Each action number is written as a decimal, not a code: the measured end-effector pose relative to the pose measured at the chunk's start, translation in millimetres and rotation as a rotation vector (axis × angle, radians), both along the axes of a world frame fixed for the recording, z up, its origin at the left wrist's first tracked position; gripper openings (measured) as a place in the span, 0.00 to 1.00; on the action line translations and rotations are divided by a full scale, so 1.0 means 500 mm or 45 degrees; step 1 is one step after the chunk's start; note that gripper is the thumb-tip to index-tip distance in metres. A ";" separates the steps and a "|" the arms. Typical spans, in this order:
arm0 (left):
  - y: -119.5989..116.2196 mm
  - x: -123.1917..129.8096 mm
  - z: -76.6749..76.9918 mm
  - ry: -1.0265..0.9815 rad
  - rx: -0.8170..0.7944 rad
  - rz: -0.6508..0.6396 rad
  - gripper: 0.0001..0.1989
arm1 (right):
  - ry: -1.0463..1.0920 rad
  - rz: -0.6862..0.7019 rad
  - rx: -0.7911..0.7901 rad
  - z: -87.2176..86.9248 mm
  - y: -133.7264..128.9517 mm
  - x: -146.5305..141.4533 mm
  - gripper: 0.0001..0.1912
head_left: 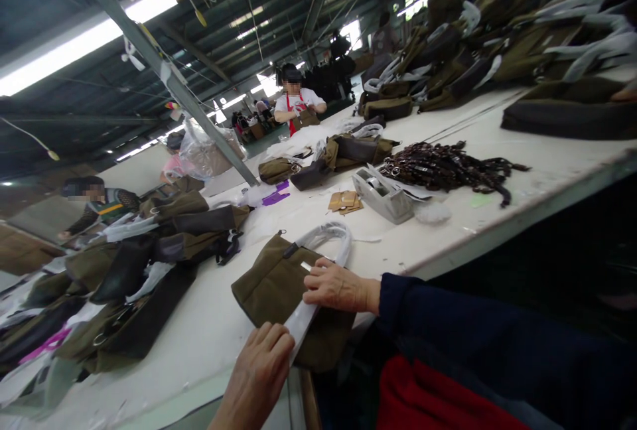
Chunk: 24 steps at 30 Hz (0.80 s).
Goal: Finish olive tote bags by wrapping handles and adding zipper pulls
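Note:
An olive-green handbag (266,277) lies at the near edge of the table, partly hidden by my hands. One of its handles (343,234) loops up behind my right hand, wrapped in white film. The other wrapped handle (300,324) runs between my two hands across the bag. My left hand (263,360) is closed on the lower end of this handle. Higher up, my right hand (336,286) has its fingers curled on the same handle, over the bag's front. A small white strip shows at its fingertips, too small to name.
Olive bags (184,244) are heaped on the left, with more bags (448,52) at the back right. Beyond my bag are a grey tape dispenser (383,194), brown cards (345,202) and a bundle of dark straps (448,168). A co-worker (298,105) stands across the table.

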<state>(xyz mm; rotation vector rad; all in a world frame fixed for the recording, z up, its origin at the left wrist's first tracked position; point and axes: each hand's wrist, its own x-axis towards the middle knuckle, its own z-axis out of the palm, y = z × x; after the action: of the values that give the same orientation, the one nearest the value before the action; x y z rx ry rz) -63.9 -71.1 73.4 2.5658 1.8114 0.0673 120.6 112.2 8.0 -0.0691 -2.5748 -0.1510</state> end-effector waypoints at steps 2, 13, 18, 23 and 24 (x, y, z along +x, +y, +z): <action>0.001 0.009 0.010 -0.034 -0.057 0.045 0.08 | -0.017 0.019 -0.026 0.001 -0.003 0.007 0.04; 0.061 0.006 0.000 -0.279 -0.324 0.675 0.07 | -0.017 0.019 -0.085 0.009 -0.018 0.033 0.08; 0.073 0.005 0.013 -0.122 -0.270 0.528 0.04 | 0.055 -0.033 -0.207 0.011 -0.035 0.055 0.06; 0.093 0.007 0.025 -0.085 -0.398 0.647 0.04 | 0.696 -0.432 -1.189 -0.055 -0.149 0.115 0.06; 0.097 0.009 0.026 -0.092 -0.431 0.662 0.05 | 0.781 -0.534 -1.501 -0.076 -0.180 0.122 0.09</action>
<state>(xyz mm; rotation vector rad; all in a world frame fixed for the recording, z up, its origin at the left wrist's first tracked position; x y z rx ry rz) -59.3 -22.5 86.3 1.8059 2.1862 -0.1340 181.5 22.1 -30.1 -0.9142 -1.6818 1.0620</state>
